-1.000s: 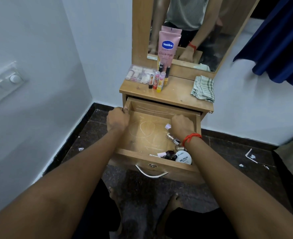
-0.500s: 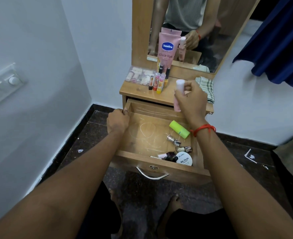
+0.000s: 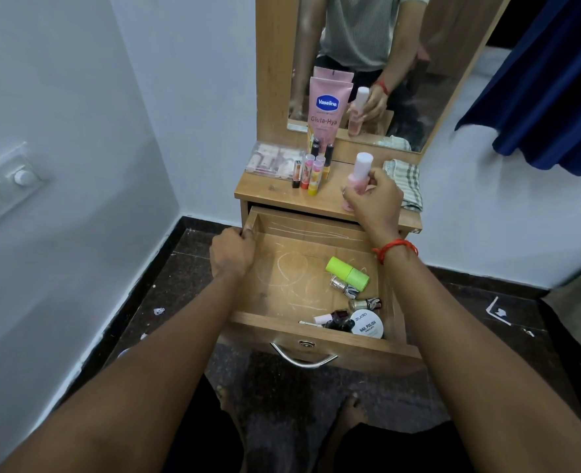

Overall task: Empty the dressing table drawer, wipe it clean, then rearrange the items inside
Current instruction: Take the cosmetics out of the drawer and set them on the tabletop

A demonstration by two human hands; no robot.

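The right hand (image 3: 372,203) has its fingers curled round a pink bottle (image 3: 361,172) and holds it upright, white cap on top, long axis straight up and down, over the front of the desk (image 3: 272,189). Its base sits at the wood or just above it, and from where I stand I cannot tell which. So the drop is nearly straight down onto a bare patch between the row of lip balms (image 3: 308,172) to the left and the striped cloth (image 3: 405,182) just beside it on the right. The left hand (image 3: 232,254) grips the left wall of the open drawer (image 3: 309,227), steadying it, and is well apart from the bottle. Below the right wrist, in the drawer's right half, lie a green bottle (image 3: 347,273) on its side, small nail polish bottles (image 3: 337,317) and a round white tub (image 3: 367,324) — all nearer the right hand than the left, so I'd guess the right goes back for them.
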